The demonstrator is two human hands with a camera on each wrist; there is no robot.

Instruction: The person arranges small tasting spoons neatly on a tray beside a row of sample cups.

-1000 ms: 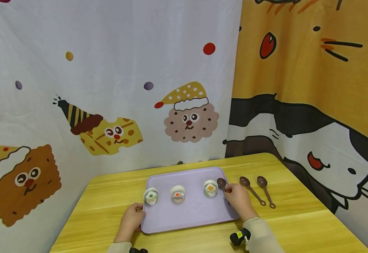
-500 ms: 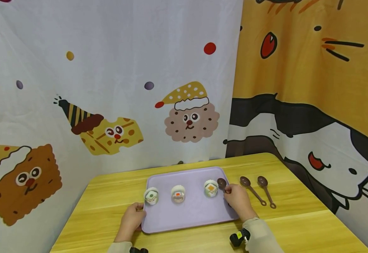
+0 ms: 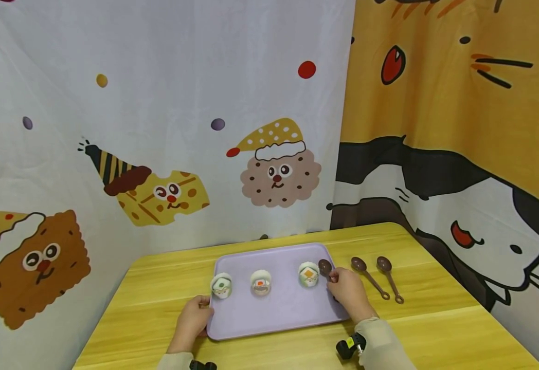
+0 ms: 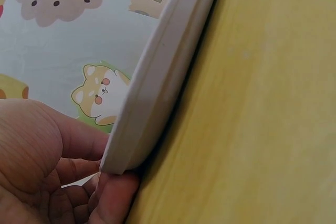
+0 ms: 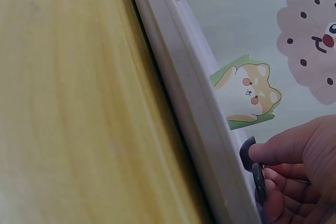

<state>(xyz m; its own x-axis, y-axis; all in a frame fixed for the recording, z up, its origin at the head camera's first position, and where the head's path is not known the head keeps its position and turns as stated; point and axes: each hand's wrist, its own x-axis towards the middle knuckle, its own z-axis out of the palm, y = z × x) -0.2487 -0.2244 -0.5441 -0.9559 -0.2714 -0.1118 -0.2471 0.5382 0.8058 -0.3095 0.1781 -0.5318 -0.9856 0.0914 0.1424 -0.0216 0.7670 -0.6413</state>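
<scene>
A lilac tray (image 3: 279,313) lies on the wooden table, bearing three small patterned cups: one with a green spot (image 3: 221,285) at the left edge, one with an orange-red spot (image 3: 261,283) near the middle, and one with an orange diamond (image 3: 308,275) at the right. My left hand (image 3: 194,317) grips the tray's left rim, thumb above and fingers below in the left wrist view. With thumb and fingers my right hand (image 3: 349,293) pinches a brown spoon (image 3: 325,266) by its handle at the tray's right edge. Its bowl is beside the diamond cup; the handle is mostly hidden.
Two more brown spoons, the nearer-in one (image 3: 365,275) and the outer one (image 3: 390,277), lie on the table (image 3: 441,329) right of the tray. A printed curtain (image 3: 181,103) hangs right behind the table's far edge.
</scene>
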